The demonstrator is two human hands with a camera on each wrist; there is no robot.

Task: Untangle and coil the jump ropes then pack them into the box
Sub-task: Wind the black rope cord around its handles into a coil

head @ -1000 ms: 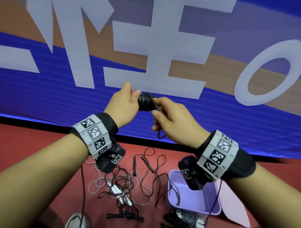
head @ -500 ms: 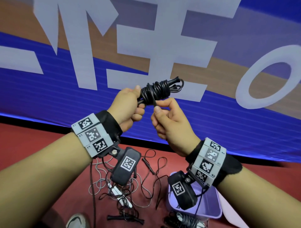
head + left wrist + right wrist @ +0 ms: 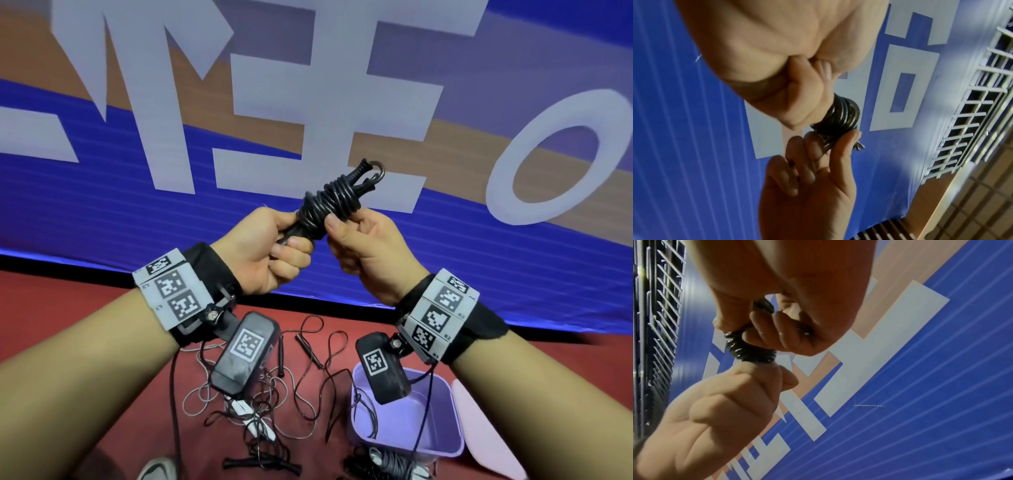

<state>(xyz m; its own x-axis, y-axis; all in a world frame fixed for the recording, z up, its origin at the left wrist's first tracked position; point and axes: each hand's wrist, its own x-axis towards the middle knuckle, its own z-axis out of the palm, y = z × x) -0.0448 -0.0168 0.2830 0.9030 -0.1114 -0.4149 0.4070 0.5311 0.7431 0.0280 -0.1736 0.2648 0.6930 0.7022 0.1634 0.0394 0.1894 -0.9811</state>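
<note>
Both hands were raised in front of a blue banner (image 3: 102,192) with large pale lettering, holding 1 black jump rope (image 3: 330,200) wound into a tight bundle that pointed up and to the right. The left hand (image 3: 263,253) was curled in a fist around the lower end of the bundle, gripping it, with the coils emerging just beyond its fingers (image 3: 797,100) in the left wrist view. The right hand (image 3: 368,253) pinched the middle of the bundle between thumb and curled fingers (image 3: 777,331), touching the coils just above the left hand's grip. At the bundle's upper end 2 ribbed handle tips stuck out beside a small loop of rope. Each wrist wore a black band carrying grey marker blocks and a black camera unit. Below the hands, on the red floor (image 3: 51,308), lay a tangle of loose jump ropes (image 3: 274,394), black and pale cords crossing one another, with black handles showing among them. To the right of that tangle stood an open lilac box (image 3: 445,435) with a cord hanging over its left rim; its lid (image 3: 486,435) lay just beside it on the right. A coiled grey rope (image 3: 394,462) lay on the floor against the box's near side. A shoe (image 3: 157,471) showed at the bottom edge.
</note>
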